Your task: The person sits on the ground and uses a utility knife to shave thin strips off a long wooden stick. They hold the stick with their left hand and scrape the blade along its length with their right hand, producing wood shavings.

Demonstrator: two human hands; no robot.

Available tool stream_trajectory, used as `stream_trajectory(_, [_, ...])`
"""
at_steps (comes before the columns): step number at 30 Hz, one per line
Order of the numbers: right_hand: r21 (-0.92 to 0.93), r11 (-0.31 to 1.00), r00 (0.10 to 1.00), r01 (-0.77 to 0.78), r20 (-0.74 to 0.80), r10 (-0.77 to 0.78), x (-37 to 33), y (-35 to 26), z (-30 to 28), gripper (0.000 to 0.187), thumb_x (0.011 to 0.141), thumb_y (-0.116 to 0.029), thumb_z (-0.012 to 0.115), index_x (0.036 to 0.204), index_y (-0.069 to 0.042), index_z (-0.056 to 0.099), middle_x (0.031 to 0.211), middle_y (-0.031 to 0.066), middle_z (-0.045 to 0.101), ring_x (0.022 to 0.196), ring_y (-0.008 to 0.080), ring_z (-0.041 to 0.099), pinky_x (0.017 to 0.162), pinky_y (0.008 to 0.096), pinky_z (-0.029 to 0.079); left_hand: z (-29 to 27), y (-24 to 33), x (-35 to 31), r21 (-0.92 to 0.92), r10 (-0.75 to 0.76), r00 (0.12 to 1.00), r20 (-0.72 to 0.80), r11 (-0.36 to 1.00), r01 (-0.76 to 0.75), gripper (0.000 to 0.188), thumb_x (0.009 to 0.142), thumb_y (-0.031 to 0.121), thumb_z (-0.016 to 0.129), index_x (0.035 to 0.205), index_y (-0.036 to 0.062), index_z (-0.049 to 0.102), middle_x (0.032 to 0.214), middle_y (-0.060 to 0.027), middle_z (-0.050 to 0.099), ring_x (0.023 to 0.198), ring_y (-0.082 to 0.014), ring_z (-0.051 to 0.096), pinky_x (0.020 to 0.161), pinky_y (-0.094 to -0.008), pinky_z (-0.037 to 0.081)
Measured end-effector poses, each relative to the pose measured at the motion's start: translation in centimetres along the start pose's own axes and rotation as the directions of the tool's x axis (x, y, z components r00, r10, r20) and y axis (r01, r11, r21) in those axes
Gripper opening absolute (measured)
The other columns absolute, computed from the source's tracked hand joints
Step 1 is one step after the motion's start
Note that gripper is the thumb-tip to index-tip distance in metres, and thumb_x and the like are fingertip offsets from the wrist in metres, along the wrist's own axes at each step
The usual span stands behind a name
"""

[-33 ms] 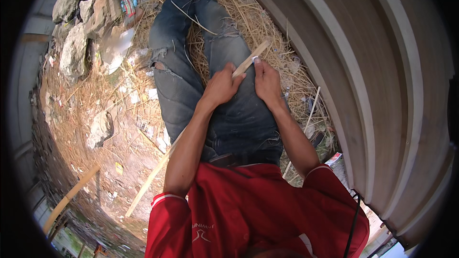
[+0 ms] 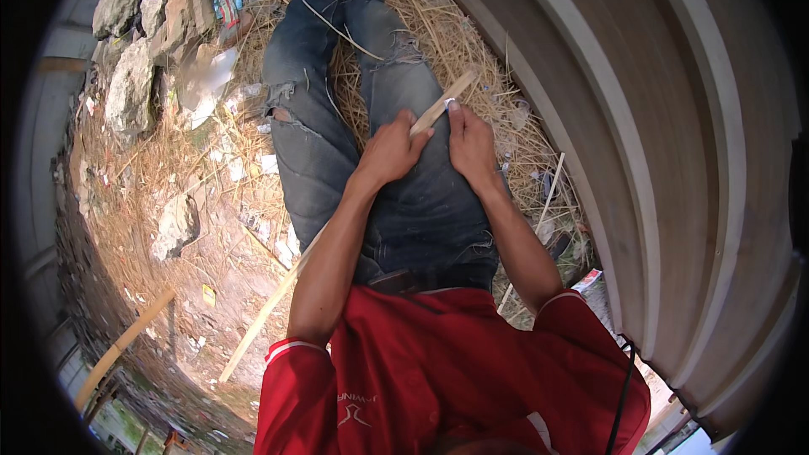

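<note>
A pale, flat wooden strip (image 2: 436,112) slants over my right thigh, its far end pointing up and right. My left hand (image 2: 392,150) is closed round it, thumb along its side. At the strip's right edge, my right hand (image 2: 472,145) is closed with the thumb stretched forward. A small whitish piece (image 2: 451,104) shows at that thumb's tip against the strip; its kind is too small to tell. Past my left forearm, a long pale strip (image 2: 265,323) runs down to the ground; the forearm hides whether both are one piece.
My legs in torn jeans (image 2: 316,147) stretch forward over dry straw (image 2: 438,21). A corrugated wall (image 2: 624,118) rises close on the right. Rocks (image 2: 131,88) and scattered litter lie at left. A yellowish pole (image 2: 126,345) slants at the lower left.
</note>
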State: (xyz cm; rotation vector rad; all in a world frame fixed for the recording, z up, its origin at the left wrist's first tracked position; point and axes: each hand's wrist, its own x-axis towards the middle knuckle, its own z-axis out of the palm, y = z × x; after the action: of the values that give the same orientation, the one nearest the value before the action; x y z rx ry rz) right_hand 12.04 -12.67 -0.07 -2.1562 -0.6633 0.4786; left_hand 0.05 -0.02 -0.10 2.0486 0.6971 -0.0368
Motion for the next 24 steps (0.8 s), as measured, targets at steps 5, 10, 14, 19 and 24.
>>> stream_trajectory(5, [-0.124, 0.992, 0.992, -0.019, 0.12, 0.034, 0.2, -1.1, 0.0, 0.041, 0.105, -0.034, 0.048, 0.092, 0.001, 0.064, 0.081, 0.03, 0.064, 0.081, 0.0496, 0.062, 0.069, 0.0541, 0.046, -0.2, -0.5, 0.6, 0.023, 0.005, 1.0, 0.002, 1.0, -0.005, 0.039, 0.097, 0.036, 0.063, 0.101, -0.0014, 0.053, 0.084, -0.0287, 0.066, 0.087, -0.0493, 0.064, 0.074, -0.0523, 0.048])
stream_trajectory(10, [0.027, 0.999, 0.986, 0.043, 0.162, -0.047, 0.4, 1.1, 0.1, 0.04, 0.105, -0.034, 0.048, 0.093, 0.0, 0.066, 0.071, 0.0202, 0.064, 0.068, 0.039, 0.062, 0.063, 0.044, 0.047, -0.4, -0.3, 0.2, -0.032, 0.006, 1.0, 0.023, 0.999, -0.005, 0.04, 0.097, 0.036, 0.065, 0.101, -0.0019, 0.054, 0.086, -0.0283, 0.066, 0.088, -0.0482, 0.065, 0.075, -0.0504, 0.048])
stream_trajectory(14, [0.504, 0.717, 0.825, -0.481, 0.538, 0.174, 1.9, 2.3, -3.0, 0.033, 0.105, -0.031, 0.048, 0.104, -0.002, 0.064, 0.071, 0.0041, 0.055, 0.059, 0.018, 0.051, 0.058, 0.0309, 0.043, -0.3, -1.0, 0.4, -0.094, 0.052, 0.999, 0.012, 0.994, -0.051, 0.043, 0.096, 0.037, 0.065, 0.104, -0.0045, 0.056, 0.09, -0.0305, 0.066, 0.09, -0.0461, 0.065, 0.078, -0.0494, 0.049])
stream_trajectory(19, [0.678, 0.61, 0.892, -0.409, 0.439, 0.11, 1.2, 0.5, -5.8, 0.031, 0.108, -0.028, 0.047, 0.12, -0.002, 0.059, 0.076, 0.0029, 0.054, 0.061, 0.0089, 0.048, 0.058, 0.0255, 0.043, -0.2, -1.4, 0.5, -0.14, 0.035, 0.999, 0.012, 0.99, -0.033, 0.042, 0.096, 0.04, 0.066, 0.098, -0.001, 0.057, 0.085, -0.0232, 0.063, 0.081, -0.035, 0.065, 0.075, -0.0433, 0.048])
stream_trajectory(24, [0.635, 0.712, 0.92, -0.299, 0.391, 0.038, 1.1, 0.7, -6.3, 0.033, 0.109, -0.031, 0.046, 0.123, -0.002, 0.056, 0.074, 0.001, 0.051, 0.057, 0.0072, 0.043, 0.052, 0.0223, 0.038, -0.2, -1.5, 0.5, -0.122, 0.021, 1.0, 0.009, 0.992, -0.02, 0.041, 0.097, 0.04, 0.066, 0.098, -0.0004, 0.058, 0.081, -0.0203, 0.062, 0.077, -0.0305, 0.064, 0.073, -0.0419, 0.048])
